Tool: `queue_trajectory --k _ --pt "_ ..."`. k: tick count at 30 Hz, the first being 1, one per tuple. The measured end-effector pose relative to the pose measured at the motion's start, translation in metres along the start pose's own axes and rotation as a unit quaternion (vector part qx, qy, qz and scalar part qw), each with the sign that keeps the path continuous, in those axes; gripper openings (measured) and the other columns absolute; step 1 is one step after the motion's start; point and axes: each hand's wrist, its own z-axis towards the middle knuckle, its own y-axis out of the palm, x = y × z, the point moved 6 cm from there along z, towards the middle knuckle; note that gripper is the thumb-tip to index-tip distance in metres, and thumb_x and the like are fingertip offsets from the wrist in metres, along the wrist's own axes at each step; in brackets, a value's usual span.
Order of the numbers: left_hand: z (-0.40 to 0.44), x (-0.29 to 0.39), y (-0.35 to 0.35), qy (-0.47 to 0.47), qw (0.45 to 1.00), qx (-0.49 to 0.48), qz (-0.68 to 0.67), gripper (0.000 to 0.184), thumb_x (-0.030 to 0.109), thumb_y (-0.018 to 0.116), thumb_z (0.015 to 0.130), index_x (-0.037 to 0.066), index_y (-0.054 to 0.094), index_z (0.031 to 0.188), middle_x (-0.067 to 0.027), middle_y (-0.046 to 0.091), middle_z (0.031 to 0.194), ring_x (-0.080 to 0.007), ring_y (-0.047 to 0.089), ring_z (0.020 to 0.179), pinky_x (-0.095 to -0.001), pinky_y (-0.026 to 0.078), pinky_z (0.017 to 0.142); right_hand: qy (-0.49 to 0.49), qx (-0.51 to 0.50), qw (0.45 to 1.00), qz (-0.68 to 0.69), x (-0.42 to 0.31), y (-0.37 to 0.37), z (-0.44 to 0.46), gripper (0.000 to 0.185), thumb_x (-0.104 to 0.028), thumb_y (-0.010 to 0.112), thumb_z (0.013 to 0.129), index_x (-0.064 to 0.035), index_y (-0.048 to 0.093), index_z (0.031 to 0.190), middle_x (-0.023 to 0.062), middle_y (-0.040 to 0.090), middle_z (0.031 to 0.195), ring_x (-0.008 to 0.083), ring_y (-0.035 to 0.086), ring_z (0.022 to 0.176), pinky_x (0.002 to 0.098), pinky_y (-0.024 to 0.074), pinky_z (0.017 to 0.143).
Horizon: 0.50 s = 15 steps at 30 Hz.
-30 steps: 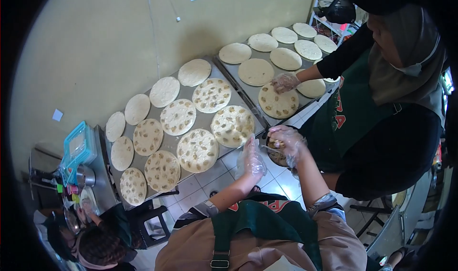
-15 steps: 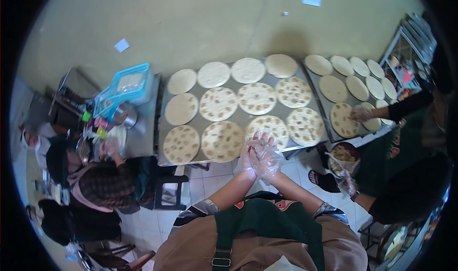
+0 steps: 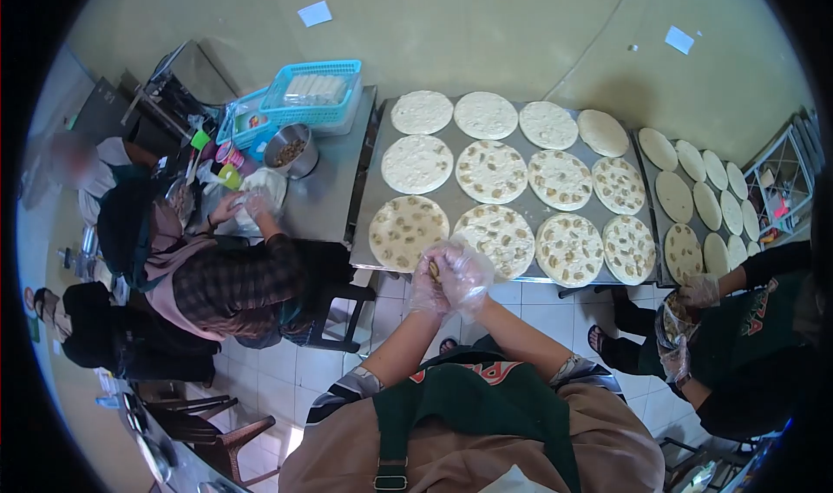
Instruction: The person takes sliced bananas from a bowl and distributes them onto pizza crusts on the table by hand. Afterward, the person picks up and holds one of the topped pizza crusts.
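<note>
My two hands, in clear plastic gloves, are pressed together at the front edge of the metal table. My left hand is closed, with a small yellowish-brown topping piece showing in its fingers. Against it lies my right hand, fingers curled in; whether it grips anything is hidden. Just beyond them are two flat dough rounds dotted with brownish pieces, the left dough round and the dotted dough round. More rounds lie in rows behind, some plain, such as the back-left round.
At left, a co-worker handles a plastic bag beside a steel pot and a blue basket. A co-worker at right holds a bag-lined container near a second table of dough rounds. A dark stool stands below the table.
My view has turned left. My hands have moved left along the table's front, from outstretched fingers to closed. The right-hand co-worker's hand has gone from a dough round to the container.
</note>
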Motion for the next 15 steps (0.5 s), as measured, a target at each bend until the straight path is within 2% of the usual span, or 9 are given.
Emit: queue_trajectory --k 2,4,6,7,8,9,10,12,15 --pt "-0.004 0.013 0.012 0.011 1.000 0.007 0.014 0.034 0.037 0.038 0.084 0.009 0.051 0.097 -0.0077 0.054 0.098 -0.0244 0.050 0.096 -0.0393 0.042 0.082 0.115 0.089 0.983 0.112 0.020 -0.002 0.006 0.006 -0.005 0.048 0.078 -0.0052 0.054 0.079 0.0090 0.057 0.079 0.0217 0.054 0.077 0.0304 0.0420 0.067" --pt "-0.009 0.016 0.027 -0.039 0.995 0.039 -0.079 0.034 0.038 0.037 0.084 0.010 0.053 0.094 -0.0062 0.056 0.092 -0.0197 0.053 0.090 -0.0361 0.044 0.078 0.173 0.061 0.975 0.124 0.031 -0.006 0.018 0.009 -0.004 0.047 0.078 -0.0033 0.053 0.086 0.0084 0.055 0.082 0.0189 0.053 0.077 0.0280 0.0417 0.067" --pt "0.007 0.022 0.006 -0.047 0.995 0.027 -0.085 0.033 0.038 0.038 0.083 0.010 0.053 0.095 -0.0072 0.056 0.093 -0.0208 0.053 0.088 -0.0362 0.045 0.077 0.283 0.021 0.948 0.145 0.045 -0.011 0.028 0.019 0.000 0.045 0.080 0.0006 0.050 0.099 0.0071 0.053 0.087 0.0133 0.050 0.077 0.0230 0.0410 0.068" --pt "0.012 0.024 0.005 -0.069 0.993 0.018 -0.090 0.033 0.039 0.039 0.083 0.012 0.053 0.096 -0.0071 0.055 0.094 -0.0211 0.053 0.087 -0.0363 0.045 0.076 0.286 0.016 0.947 0.146 0.046 -0.012 0.035 0.019 0.000 0.045 0.080 0.0006 0.050 0.099 0.0071 0.053 0.087 0.0133 0.050 0.077 0.0230 0.0410 0.068" --pt "0.016 0.024 0.003 -0.091 0.991 0.009 -0.095 0.033 0.039 0.040 0.082 0.013 0.053 0.097 -0.0070 0.055 0.095 -0.0213 0.053 0.087 -0.0365 0.046 0.076 0.331 0.062 0.879 0.337 0.053 -0.008 0.037 0.023 0.000 0.045 0.080 0.0019 0.047 0.103 0.0089 0.051 0.091 0.0149 0.050 0.080 0.0236 0.0417 0.070" --pt "0.021 0.026 0.001 -0.089 0.991 0.011 -0.097 0.033 0.039 0.040 0.082 0.013 0.053 0.097 -0.0070 0.055 0.095 -0.0213 0.053 0.087 -0.0365 0.046 0.076 0.363 0.107 0.771 0.512 0.059 -0.004 0.039 0.028 -0.001 0.045 0.079 0.0033 0.045 0.107 0.0106 0.050 0.096 0.0165 0.051 0.083 0.0242 0.0425 0.072" --pt "0.022 0.029 0.006 -0.076 0.992 0.059 -0.087 0.032 0.039 0.040 0.082 0.014 0.053 0.097 -0.0073 0.055 0.095 -0.0217 0.053 0.087 -0.0372 0.046 0.076 0.364 0.104 0.770 0.513 0.063 -0.007 0.044 0.028 -0.001 0.045 0.079 0.0033 0.045 0.107 0.0106 0.050 0.096 0.0165 0.051 0.083 0.0242 0.0425 0.072" --pt "0.032 0.036 0.010 -0.063 0.989 0.108 -0.076 0.031 0.039 0.041 0.082 0.015 0.053 0.097 -0.0075 0.055 0.096 -0.0220 0.053 0.087 -0.0378 0.046 0.076 0.329 0.033 0.752 0.570 0.065 -0.010 0.058 0.033 0.000 0.047 0.075 0.0028 0.043 0.108 0.0100 0.048 0.104 0.0203 0.049 0.096 0.0302 0.0405 0.087" --pt "0.055 0.040 0.015 -0.081 0.985 0.124 -0.084 0.031 0.036 0.036 0.083 0.015 0.056 0.094 -0.0067 0.058 0.093 -0.0232 0.055 0.087 -0.0396 0.046 0.074 0.334 -0.013 0.717 0.612 0.083 -0.016 0.074 0.033 0.001 0.047 0.076 0.0028 0.043 0.109 0.0099 0.048 0.103 0.0198 0.048 0.098 0.0296 0.0407 0.086"
